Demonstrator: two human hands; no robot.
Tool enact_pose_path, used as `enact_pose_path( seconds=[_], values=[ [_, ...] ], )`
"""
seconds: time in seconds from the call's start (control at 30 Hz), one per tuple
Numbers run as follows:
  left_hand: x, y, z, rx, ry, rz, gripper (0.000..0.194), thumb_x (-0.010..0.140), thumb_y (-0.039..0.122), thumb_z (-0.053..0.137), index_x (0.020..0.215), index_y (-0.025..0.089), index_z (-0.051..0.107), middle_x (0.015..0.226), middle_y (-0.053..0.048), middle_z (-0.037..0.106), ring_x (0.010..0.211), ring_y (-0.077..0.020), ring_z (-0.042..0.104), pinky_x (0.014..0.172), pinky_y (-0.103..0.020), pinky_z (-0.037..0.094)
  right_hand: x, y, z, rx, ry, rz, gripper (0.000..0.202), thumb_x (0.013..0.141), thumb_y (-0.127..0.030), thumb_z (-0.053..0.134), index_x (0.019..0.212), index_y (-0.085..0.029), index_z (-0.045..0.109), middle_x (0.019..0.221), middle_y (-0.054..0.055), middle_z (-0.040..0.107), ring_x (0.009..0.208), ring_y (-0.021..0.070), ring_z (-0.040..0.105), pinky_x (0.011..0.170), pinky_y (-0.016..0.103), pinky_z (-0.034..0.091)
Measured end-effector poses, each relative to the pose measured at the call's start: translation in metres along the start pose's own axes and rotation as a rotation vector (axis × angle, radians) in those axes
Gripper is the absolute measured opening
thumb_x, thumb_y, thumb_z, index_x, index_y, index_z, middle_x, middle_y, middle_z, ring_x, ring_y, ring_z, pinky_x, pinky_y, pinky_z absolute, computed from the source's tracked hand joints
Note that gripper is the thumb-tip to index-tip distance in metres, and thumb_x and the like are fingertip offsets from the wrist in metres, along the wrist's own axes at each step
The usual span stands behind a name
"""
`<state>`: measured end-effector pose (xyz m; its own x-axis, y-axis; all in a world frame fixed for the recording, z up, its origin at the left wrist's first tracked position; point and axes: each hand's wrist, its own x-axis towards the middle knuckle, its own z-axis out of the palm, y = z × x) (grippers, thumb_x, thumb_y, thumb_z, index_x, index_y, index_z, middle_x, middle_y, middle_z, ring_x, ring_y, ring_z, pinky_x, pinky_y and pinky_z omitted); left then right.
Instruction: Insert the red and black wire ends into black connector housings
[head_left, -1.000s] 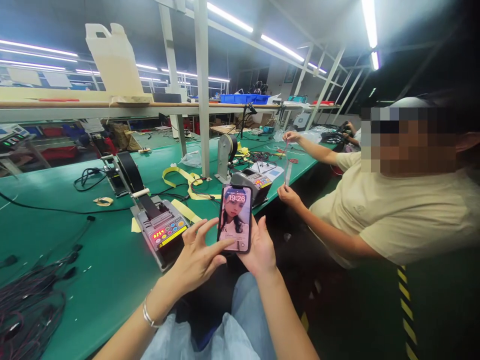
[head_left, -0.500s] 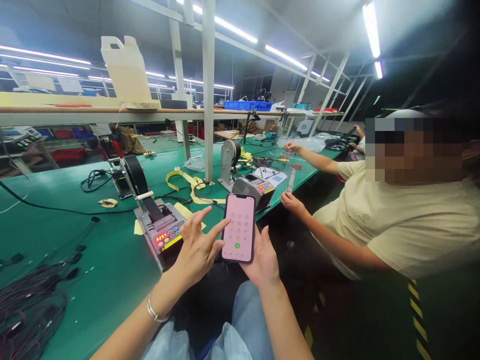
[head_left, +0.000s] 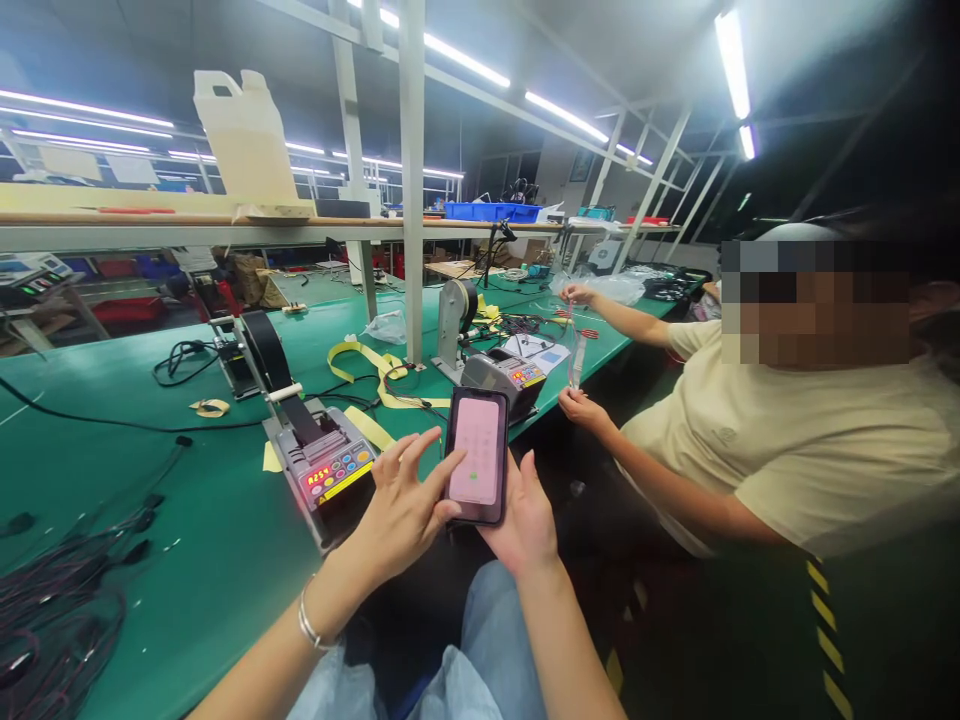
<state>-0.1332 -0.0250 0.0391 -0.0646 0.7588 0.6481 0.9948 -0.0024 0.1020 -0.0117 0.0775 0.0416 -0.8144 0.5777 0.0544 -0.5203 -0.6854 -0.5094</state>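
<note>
A smartphone (head_left: 478, 455) rests upright in my right hand (head_left: 523, 515), which grips it from behind and along its right side. Its pink screen shows a shrunken keypad page with a green button, framed by a dark border. My left hand (head_left: 405, 490), with a silver bangle on the wrist, has its fingers spread. The index fingertip overlaps the left part of the screen, and the thumb is by the lower left corner. Just beyond my left hand, on the green bench, stands a tape dispenser (head_left: 324, 450) with a red lit display and a black roll.
A second tape dispenser (head_left: 499, 375) stands behind the phone. Yellow tape strips (head_left: 356, 355) curl across the green bench (head_left: 217, 530), with dark cables (head_left: 67, 610) at left. At right, a co-worker (head_left: 810, 440) holds a thin clear strip. A jug (head_left: 247, 140) sits on the shelf above.
On the phone, the keypad page has shrunk from full screen into a smaller card with dark borders. My left hand has shifted slightly down and right, its index fingertip lower on the screen.
</note>
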Motion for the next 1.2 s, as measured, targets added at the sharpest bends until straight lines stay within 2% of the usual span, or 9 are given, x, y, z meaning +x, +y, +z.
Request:
enact_pose_path(
  seconds=[0.07, 0.27, 0.63, 0.8, 1.03, 1.1, 1.2],
  values=[
    [0.006, 0.0, 0.0, 0.0, 0.028, -0.044, 0.049, 0.09, 0.047, 0.03, 0.135, 0.029, 0.039, 0.134, -0.013, 0.03, 0.116, -0.0304, 0.03, 0.096, -0.048, 0.024, 0.001, 0.0, -0.002, 0.0, -0.002, -0.001, 0.048, 0.085, -0.056, 0.043, 0.121, -0.026, 0.052, 0.122, 0.005, 0.058, 0.107, 0.0218, 0.056, 0.092, 0.041, 0.042],
    [0.017, -0.001, -0.001, 0.038, 0.091, -0.084, 0.04, 0.091, 0.04, 0.033, 0.127, 0.031, 0.049, 0.134, -0.011, 0.027, 0.119, -0.0297, 0.028, 0.096, -0.047, 0.024, 0.003, 0.001, -0.007, 0.021, 0.0, -0.015, 0.046, 0.083, -0.054, 0.049, 0.117, -0.025, 0.054, 0.12, 0.006, 0.06, 0.109, 0.0226, 0.056, 0.096, 0.044, 0.039],
    [0.011, -0.003, 0.009, 0.034, 0.054, -0.064, 0.037, 0.09, 0.033, 0.038, 0.123, 0.034, 0.053, 0.134, -0.01, 0.029, 0.115, -0.0312, 0.034, 0.094, -0.049, 0.028, 0.004, 0.003, -0.007, 0.073, -0.103, -0.061, 0.045, 0.088, -0.05, 0.041, 0.12, -0.02, 0.052, 0.124, 0.008, 0.057, 0.114, 0.0211, 0.052, 0.104, 0.042, 0.03],
    [0.008, 0.001, 0.01, 0.045, 0.015, -0.098, 0.037, 0.09, 0.031, 0.038, 0.123, 0.032, 0.054, 0.134, -0.012, 0.03, 0.115, -0.031, 0.035, 0.094, -0.049, 0.029, 0.002, 0.005, -0.011, 0.071, -0.087, -0.057, 0.047, 0.09, -0.049, 0.037, 0.122, -0.016, 0.05, 0.121, 0.01, 0.059, 0.11, 0.0214, 0.055, 0.102, 0.042, 0.032],
    [0.006, 0.003, 0.014, -0.028, -0.035, -0.142, 0.035, 0.088, 0.032, 0.041, 0.12, 0.033, 0.056, 0.133, -0.011, 0.033, 0.115, -0.0307, 0.037, 0.094, -0.051, 0.032, 0.0, 0.007, -0.018, 0.073, -0.062, -0.015, 0.048, 0.09, -0.05, 0.035, 0.12, -0.017, 0.053, 0.119, 0.008, 0.06, 0.105, 0.0196, 0.058, 0.098, 0.038, 0.037],
    [0.007, 0.006, 0.01, -0.064, -0.032, -0.143, 0.034, 0.088, 0.032, 0.042, 0.12, 0.033, 0.055, 0.134, -0.01, 0.033, 0.116, -0.0312, 0.037, 0.095, -0.054, 0.031, 0.0, 0.008, -0.019, 0.074, -0.062, -0.024, 0.047, 0.09, -0.049, 0.037, 0.119, -0.017, 0.055, 0.118, 0.007, 0.061, 0.106, 0.0192, 0.057, 0.098, 0.038, 0.036],
    [0.007, 0.022, -0.012, -0.27, -0.049, -0.136, 0.035, 0.089, 0.028, 0.039, 0.122, 0.036, 0.051, 0.133, -0.008, 0.034, 0.119, -0.028, 0.039, 0.095, -0.05, 0.038, -0.001, 0.008, -0.019, 0.066, -0.054, -0.033, 0.045, 0.087, -0.05, 0.043, 0.116, -0.018, 0.057, 0.117, 0.007, 0.062, 0.106, 0.0193, 0.057, 0.098, 0.036, 0.037]
  ],
)
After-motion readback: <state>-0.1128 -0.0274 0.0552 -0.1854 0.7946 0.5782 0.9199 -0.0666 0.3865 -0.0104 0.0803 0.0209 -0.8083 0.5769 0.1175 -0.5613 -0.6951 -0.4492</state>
